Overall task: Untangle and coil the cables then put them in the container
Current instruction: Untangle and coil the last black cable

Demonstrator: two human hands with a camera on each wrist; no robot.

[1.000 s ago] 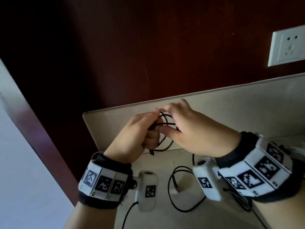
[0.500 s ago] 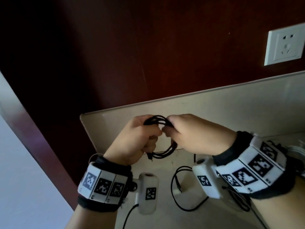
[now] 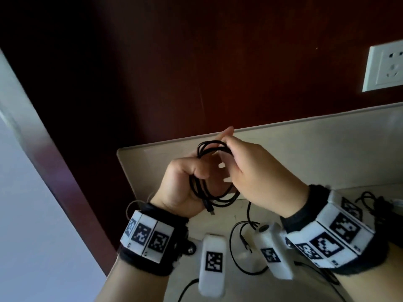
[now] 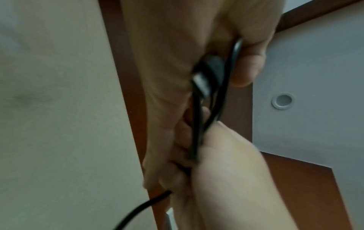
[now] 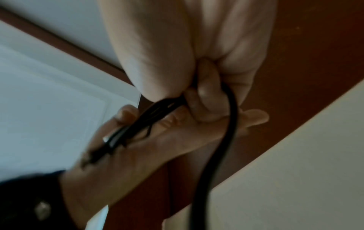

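- Several loops of the black cable (image 3: 214, 171) now sit as a proper round coil between your hands, mid-frame in the head view. Half a second ago it was a tight little bundle pinched between both fists, so the ring has opened out and grown.
- Your left hand (image 3: 185, 186) has its fingers curled around the left side of the coil, with the plug end (image 3: 209, 209) dangling just below the palm.
- Your right hand (image 3: 259, 177) grips the right side of the coil, fingers wrapped over the strands. The right wrist view shows one strand (image 5: 222, 140) trailing off toward the bottom of the frame, so I'd guess there's still tail left to wind in.
- My read: untangling looks done for this one and coiling is nearly there.
- Another cable (image 3: 237, 253) lies loose on the beige surface (image 3: 305, 153) at lower centre, and more dark cable (image 3: 370, 203) sits at the right edge, not coiled.
- Container-wise, I can't pick one out in any view, so I can't say what's in it.
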